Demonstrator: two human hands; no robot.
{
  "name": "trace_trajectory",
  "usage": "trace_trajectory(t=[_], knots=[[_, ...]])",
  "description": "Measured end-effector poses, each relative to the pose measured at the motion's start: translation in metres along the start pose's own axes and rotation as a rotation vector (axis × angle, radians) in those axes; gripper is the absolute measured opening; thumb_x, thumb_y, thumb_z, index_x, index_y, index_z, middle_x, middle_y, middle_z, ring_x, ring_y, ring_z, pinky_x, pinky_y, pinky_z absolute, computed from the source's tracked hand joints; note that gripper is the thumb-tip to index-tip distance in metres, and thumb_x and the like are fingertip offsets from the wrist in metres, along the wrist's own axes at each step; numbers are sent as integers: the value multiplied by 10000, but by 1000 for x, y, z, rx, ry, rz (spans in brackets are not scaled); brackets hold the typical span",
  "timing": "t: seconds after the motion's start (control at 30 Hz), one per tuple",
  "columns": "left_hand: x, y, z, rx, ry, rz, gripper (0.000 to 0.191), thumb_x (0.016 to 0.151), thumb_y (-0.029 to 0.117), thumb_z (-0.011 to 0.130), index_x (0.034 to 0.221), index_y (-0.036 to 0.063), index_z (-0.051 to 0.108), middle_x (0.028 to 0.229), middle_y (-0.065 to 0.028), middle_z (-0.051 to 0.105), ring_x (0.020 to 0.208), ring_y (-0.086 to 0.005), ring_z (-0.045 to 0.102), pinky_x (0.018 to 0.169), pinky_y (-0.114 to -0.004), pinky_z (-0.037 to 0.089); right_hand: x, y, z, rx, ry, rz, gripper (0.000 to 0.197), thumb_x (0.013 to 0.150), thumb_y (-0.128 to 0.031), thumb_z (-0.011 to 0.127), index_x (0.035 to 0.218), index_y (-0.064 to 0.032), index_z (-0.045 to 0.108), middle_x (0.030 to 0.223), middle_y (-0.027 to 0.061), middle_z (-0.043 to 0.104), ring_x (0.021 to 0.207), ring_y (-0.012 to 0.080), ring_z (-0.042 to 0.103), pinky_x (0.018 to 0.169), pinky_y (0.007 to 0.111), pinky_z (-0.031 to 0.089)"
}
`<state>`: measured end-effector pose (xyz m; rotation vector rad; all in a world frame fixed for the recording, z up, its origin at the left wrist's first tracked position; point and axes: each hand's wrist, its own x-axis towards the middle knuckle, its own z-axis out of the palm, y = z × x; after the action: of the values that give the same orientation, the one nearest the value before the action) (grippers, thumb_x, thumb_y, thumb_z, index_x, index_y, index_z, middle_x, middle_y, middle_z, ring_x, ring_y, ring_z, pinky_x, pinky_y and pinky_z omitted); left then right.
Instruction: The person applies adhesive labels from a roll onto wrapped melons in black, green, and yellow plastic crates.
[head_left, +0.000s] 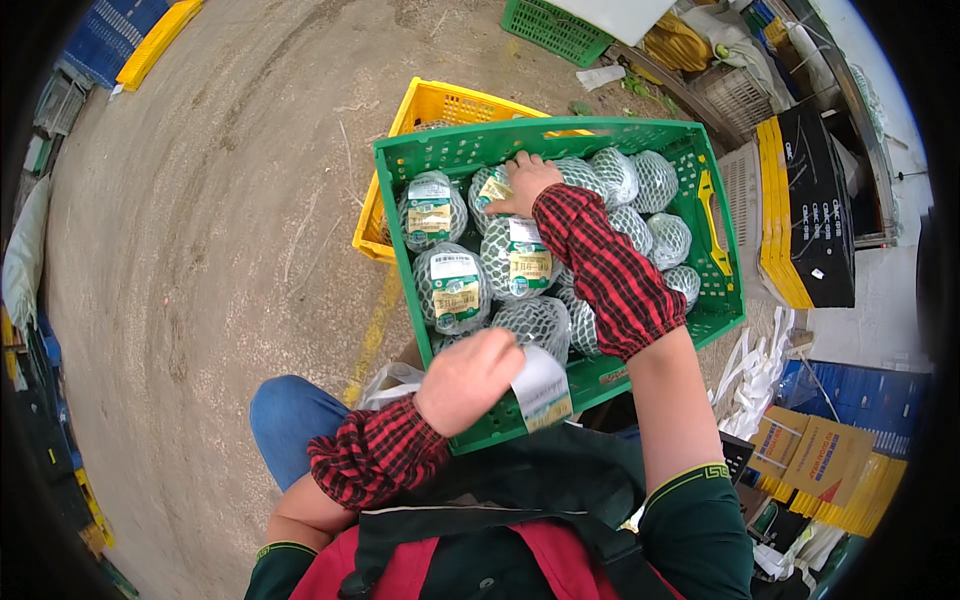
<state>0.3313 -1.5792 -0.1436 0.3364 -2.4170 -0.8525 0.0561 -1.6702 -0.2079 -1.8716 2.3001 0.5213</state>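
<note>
A green plastic crate (600, 129) holds several round items wrapped in white foam netting. Labels with green and yellow print are on some of them, such as the netted item (452, 289) near the crate's left side. My right hand (528, 184) rests with spread fingers on a labelled netted item (491, 196) by the far wall. Over the crate's near left part, my left hand (476, 375) pinches a printed label (543, 390) that hangs down. Just beyond its fingers lies an unlabelled netted item (534, 321). What my right palm covers is hidden.
A yellow crate (457, 101) stands behind and beneath the green one. Black and yellow stacked boxes (810, 210) are at the right, cardboard boxes (821, 457) at the lower right. Another green crate (555, 34) sits at the top, and blue crates (112, 37) stand far left.
</note>
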Motion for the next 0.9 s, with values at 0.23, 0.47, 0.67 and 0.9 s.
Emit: trace_trajectory(t=[0.23, 0.47, 0.67, 0.9], knots=[[3, -13, -13, -829, 43, -667, 96, 831, 86, 599, 882, 6, 580, 839, -127, 572, 740, -196, 590, 644, -289, 452, -163, -7, -67, 1467, -524, -367, 382, 966, -315, 504, 1146, 8, 600, 948, 58, 640, 865, 107, 584, 767, 261, 474], [4, -2, 6, -872, -347, -759, 312, 918, 250, 571, 783, -30, 602, 609, -116, 518, 559, -94, 454, 520, -285, 385, -230, 18, -87, 1019, 272, -159, 97, 854, -109, 657, 929, -49, 673, 767, 53, 657, 673, 133, 635, 587, 252, 482], [10, 17, 20, -738, -244, -277, 146, 887, 175, 596, 969, 58, 626, 866, -66, 585, 761, -192, 554, 677, -299, 421, -90, 141, 1, 1111, 474, 57, 189, 881, -164, 639, 953, -8, 561, 827, 55, 614, 745, 112, 586, 656, 270, 478], [-7, 20, 12, -176, -167, 34, 223, 683, 65, 672, 897, 90, 612, 798, -39, 553, 758, -245, 562, 705, -350, 435, -30, 105, 29, 120, 498, 115, 462, 713, -294, 747, 1076, -73, 565, 1034, 99, 567, 994, 271, 553, 829, 427, 420]])
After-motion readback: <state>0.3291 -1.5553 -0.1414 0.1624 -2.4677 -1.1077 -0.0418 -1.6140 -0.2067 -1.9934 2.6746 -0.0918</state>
